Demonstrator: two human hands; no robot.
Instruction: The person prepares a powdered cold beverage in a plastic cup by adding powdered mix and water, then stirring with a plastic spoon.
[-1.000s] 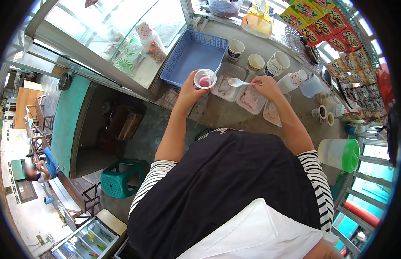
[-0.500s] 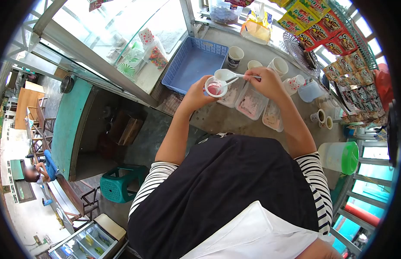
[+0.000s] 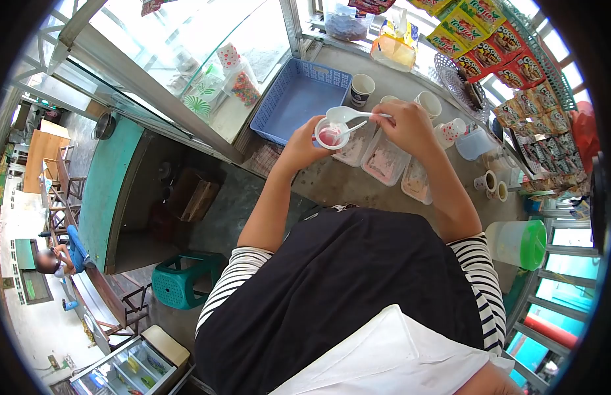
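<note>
My left hand [image 3: 302, 143] holds a small clear cup [image 3: 331, 133] with pink ice cream and a small white spoon standing in it. My right hand [image 3: 405, 126] grips a larger white spoon [image 3: 348, 116] by the handle, its bowl just above the cup's rim. Below and to the right of the cup lie three open plastic tubs of ice cream [image 3: 383, 163] side by side on the grey counter [image 3: 331, 181].
A blue plastic basket [image 3: 297, 99] sits behind the cup. Paper cups [image 3: 362, 89], a cup stack and snack packets [image 3: 496, 39] line the back. A jug with a green lid [image 3: 518, 243] stands at right. A glass case is at left, a green stool [image 3: 180, 280] below.
My right hand brought the white spoon from the middle tub over to the cup. The cup has stayed raised in my left hand.
</note>
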